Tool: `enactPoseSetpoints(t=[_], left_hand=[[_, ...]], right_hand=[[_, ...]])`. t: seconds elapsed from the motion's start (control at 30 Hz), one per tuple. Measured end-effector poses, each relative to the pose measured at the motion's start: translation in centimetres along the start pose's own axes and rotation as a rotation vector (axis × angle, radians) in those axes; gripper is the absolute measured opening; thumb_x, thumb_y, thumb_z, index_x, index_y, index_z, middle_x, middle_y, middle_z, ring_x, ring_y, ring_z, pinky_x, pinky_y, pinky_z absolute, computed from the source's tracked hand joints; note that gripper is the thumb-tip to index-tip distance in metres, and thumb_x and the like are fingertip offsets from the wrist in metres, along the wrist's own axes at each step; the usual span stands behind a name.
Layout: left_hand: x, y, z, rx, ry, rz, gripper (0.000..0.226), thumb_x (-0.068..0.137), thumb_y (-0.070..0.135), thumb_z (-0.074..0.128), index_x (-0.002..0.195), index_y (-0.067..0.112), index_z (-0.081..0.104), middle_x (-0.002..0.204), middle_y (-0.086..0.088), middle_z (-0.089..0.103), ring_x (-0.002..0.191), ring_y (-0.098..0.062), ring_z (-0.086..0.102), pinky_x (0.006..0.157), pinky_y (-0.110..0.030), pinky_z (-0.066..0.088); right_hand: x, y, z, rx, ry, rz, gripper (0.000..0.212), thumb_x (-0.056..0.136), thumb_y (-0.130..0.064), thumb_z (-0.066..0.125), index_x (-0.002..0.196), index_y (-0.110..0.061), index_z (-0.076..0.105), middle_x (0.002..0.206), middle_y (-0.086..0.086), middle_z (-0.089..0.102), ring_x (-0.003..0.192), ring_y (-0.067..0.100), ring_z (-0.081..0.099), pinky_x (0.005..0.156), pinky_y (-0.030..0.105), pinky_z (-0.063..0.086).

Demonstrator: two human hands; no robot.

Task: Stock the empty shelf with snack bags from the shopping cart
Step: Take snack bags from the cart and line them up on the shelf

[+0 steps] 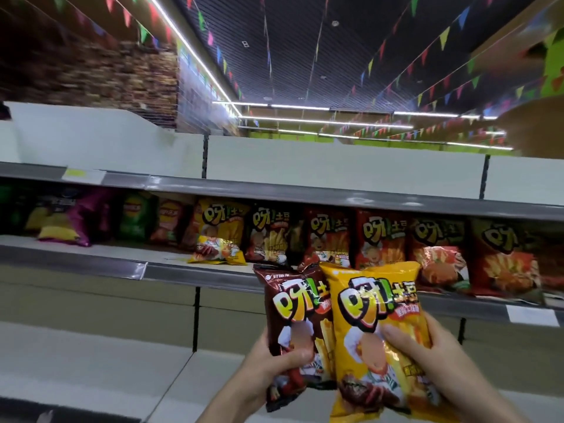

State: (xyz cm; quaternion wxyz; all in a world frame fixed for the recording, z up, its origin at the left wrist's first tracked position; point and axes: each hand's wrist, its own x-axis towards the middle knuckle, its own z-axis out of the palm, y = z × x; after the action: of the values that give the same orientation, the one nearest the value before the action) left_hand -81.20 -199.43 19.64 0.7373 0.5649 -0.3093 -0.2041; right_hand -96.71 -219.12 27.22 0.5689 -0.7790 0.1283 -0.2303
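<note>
My left hand (271, 366) grips a dark brown snack bag (291, 312) by its lower part. Beside it, my right hand (427, 358) grips a yellow snack bag (377, 325) that overlaps the brown one's right edge. Both bags are upright, held in front of the middle shelf (213, 277). That shelf carries a row of snack bags: yellow (221, 227), dark (268, 233) and red (381, 239) ones standing, and a small yellow bag (218, 250) lying at the front. The shopping cart is out of view.
The top shelf (274, 190) shows only its white back panel. Green, purple and other chip bags (134, 216) stand at the left of the middle shelf. A lower white shelf (91, 361) lies below. Flag bunting hangs from the ceiling.
</note>
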Motion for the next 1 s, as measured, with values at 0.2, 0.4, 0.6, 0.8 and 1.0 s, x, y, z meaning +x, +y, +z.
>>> enactPoseSetpoints(t=[0.2, 0.4, 0.6, 0.8, 1.0], left_hand=[[-1.4, -1.1, 2.2, -0.09, 0.034, -0.001, 0.08, 0.058, 0.013, 0.087, 0.129, 0.013, 0.05, 0.115, -0.016, 0.072, 0.103, -0.036, 0.07, 0.076, -0.037, 0.059], [0.9, 2.8, 0.6, -0.049, 0.098, 0.084, 0.085, 0.056, 0.018, 0.084, 0.132, 0.004, 0.049, 0.118, -0.021, 0.069, 0.103, -0.039, 0.069, 0.076, -0.037, 0.058], [5.4, 6.8, -3.2, -0.023, 0.1, 0.112, 0.084, 0.058, 0.02, 0.086, 0.134, 0.011, 0.05, 0.122, -0.017, 0.068, 0.109, -0.037, 0.067, 0.082, -0.038, 0.058], [9.6, 9.3, -7.7, 0.034, 0.07, 0.088, 0.069, 0.067, 0.005, 0.082, 0.129, 0.009, 0.052, 0.117, -0.016, 0.07, 0.101, -0.033, 0.07, 0.079, -0.04, 0.058], [13.2, 11.7, -11.0, 0.301, -0.014, 0.034, 0.091, 0.058, 0.006, 0.091, 0.136, 0.014, 0.046, 0.121, -0.009, 0.07, 0.114, -0.027, 0.066, 0.099, -0.043, 0.051]], right_hand=[[-0.1, 1.5, -2.7, -0.067, -0.061, -0.001, 0.098, 0.029, -0.077, 0.073, 0.116, -0.034, 0.057, 0.087, -0.011, 0.077, 0.075, 0.011, 0.074, 0.076, 0.036, 0.053], [1.3, 0.8, -4.0, 0.09, -0.061, -0.07, 0.078, 0.05, -0.063, 0.089, 0.113, -0.026, 0.061, 0.085, -0.003, 0.077, 0.075, 0.021, 0.075, 0.072, 0.04, 0.055], [5.3, -1.5, -2.9, 0.175, -0.051, -0.139, 0.086, 0.039, -0.058, 0.084, 0.114, -0.022, 0.061, 0.095, 0.005, 0.077, 0.084, 0.029, 0.075, 0.077, 0.046, 0.058], [9.2, -2.6, -1.2, 0.234, -0.035, -0.221, 0.081, 0.047, -0.053, 0.092, 0.114, -0.018, 0.062, 0.095, 0.008, 0.077, 0.082, 0.031, 0.075, 0.077, 0.042, 0.056], [11.4, -2.4, 0.5, 0.231, -0.021, -0.222, 0.083, 0.044, -0.055, 0.086, 0.114, -0.018, 0.062, 0.094, 0.006, 0.077, 0.082, 0.029, 0.075, 0.061, 0.035, 0.06]])
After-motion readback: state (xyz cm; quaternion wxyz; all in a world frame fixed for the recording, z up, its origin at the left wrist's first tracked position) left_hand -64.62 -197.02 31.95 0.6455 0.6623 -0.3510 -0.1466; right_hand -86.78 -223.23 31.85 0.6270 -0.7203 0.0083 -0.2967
